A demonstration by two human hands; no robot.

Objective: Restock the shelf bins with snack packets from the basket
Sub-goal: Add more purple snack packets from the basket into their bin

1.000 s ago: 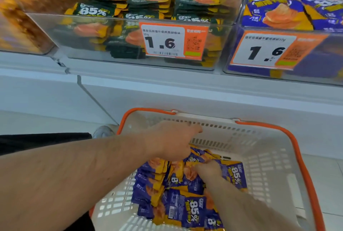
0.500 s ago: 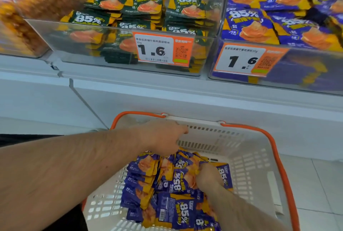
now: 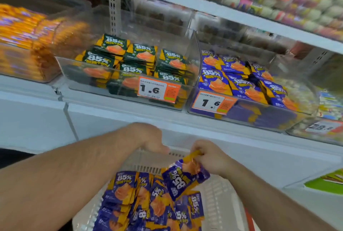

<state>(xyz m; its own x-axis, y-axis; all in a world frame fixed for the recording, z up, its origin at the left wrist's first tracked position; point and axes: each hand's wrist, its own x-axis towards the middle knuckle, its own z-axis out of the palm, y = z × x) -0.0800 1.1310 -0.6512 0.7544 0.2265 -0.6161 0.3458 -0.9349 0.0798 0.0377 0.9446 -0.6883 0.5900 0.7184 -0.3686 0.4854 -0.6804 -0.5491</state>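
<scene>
Now our right hand [image 3: 207,158] has lifted a purple packet [image 3: 182,179] clear of the basket [image 3: 220,193], fingers pinching its top edge; our left hand [image 3: 148,138] grips the basket's far rim. Next likely stop: the purple bin [image 3: 241,112], shelf's right end.

The white shelf [image 3: 118,117] carries clear bins side by side: green packets [image 3: 133,61] left, purple packets [image 3: 239,80] right (each tagged 1.6).

Glossy foil packets [image 3: 154,203]; clear plastic bins [image 3: 122,89].
</scene>
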